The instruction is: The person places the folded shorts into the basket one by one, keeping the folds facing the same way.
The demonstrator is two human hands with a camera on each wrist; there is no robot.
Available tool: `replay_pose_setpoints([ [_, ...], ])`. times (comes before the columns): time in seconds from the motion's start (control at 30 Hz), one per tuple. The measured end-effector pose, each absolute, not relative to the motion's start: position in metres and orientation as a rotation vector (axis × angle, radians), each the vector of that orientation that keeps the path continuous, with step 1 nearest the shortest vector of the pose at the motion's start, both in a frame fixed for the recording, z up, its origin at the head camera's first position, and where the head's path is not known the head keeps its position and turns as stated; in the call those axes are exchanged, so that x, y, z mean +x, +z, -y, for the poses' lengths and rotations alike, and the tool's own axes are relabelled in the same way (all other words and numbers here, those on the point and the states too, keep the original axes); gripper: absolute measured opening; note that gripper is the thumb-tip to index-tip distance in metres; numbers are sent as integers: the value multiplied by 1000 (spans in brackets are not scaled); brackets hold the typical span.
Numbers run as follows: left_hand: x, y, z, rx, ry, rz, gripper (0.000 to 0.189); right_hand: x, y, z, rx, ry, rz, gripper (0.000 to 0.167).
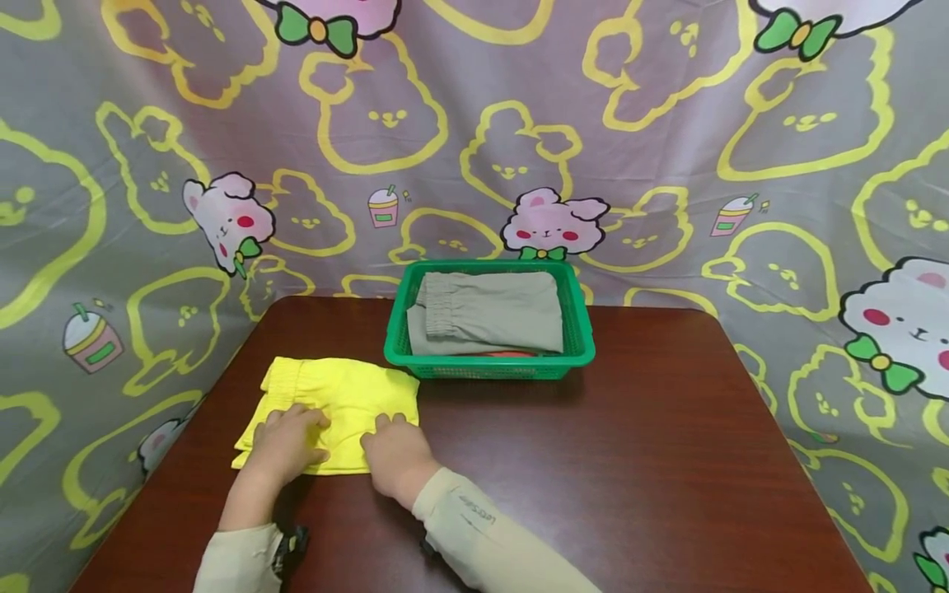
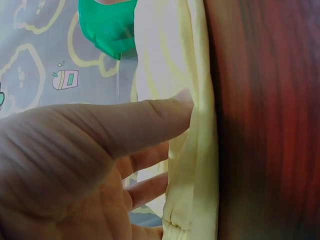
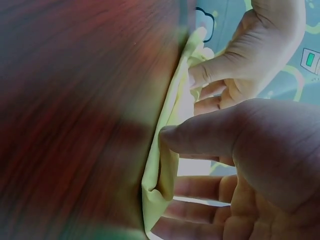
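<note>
Folded yellow pants [image 1: 348, 403] with a gathered elastic waistband lie on the left part of the table, in several layers. My left hand [image 1: 287, 445] rests on their near left part, fingers spread; in the left wrist view its thumb [image 2: 165, 114] touches the layered near edge. On the near right part sits my right hand [image 1: 399, 457]. The right wrist view shows its thumb [image 3: 195, 136] against the folded edge and its fairly straight fingers [image 3: 195, 212] touching the top of the cloth.
Behind the pants, at the table's back, stands a green plastic basket [image 1: 489, 361]. Folded grey pants [image 1: 504, 309] with an elastic waistband lie in it, over a bit of red-orange cloth [image 1: 511, 354]. A patterned curtain [image 1: 452, 165] surrounds the dark brown table [image 1: 630, 445].
</note>
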State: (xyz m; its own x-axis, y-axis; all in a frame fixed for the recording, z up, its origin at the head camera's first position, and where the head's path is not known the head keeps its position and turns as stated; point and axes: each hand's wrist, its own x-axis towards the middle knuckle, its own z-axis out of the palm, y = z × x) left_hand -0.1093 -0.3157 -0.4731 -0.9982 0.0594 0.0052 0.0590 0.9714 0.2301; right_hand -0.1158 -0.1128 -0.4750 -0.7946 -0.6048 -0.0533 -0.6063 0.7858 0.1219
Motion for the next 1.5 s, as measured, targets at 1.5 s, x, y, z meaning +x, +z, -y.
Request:
replay_pose_setpoints([
  [1.5, -93, -472, 256, -40, 400, -3128, 39, -124, -475, 54, -1179, 57, -2976, 9],
])
